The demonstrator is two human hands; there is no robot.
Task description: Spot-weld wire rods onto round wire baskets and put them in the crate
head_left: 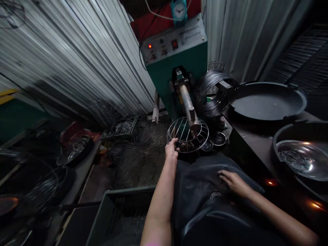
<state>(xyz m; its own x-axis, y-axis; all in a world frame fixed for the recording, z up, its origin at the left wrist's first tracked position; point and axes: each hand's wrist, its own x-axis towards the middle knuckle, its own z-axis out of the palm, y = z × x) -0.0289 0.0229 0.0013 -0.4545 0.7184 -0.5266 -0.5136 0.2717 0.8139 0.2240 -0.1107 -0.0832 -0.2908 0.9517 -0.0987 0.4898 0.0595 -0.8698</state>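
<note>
My left hand [172,149] is closed on the near left rim of a round wire rack [181,132], with bars across it. The rack sits around the lower end of a welding machine's cylindrical metal arm [190,108]. My right hand [232,181] hovers over the black apron [198,177] on my lap, its fingers drawn together. Whatever those fingers hold, if anything, is too small to make out. A few small shiny wire pieces [215,194] lie on the apron, left of my right hand.
Behind the rack stands a green machine cabinet [162,77] with a lit red lamp. To its right are a wire coil [214,94], a large black pan [269,102] and a steel bowl [307,159] of small metal pieces. A green crate [123,192] stands at lower left.
</note>
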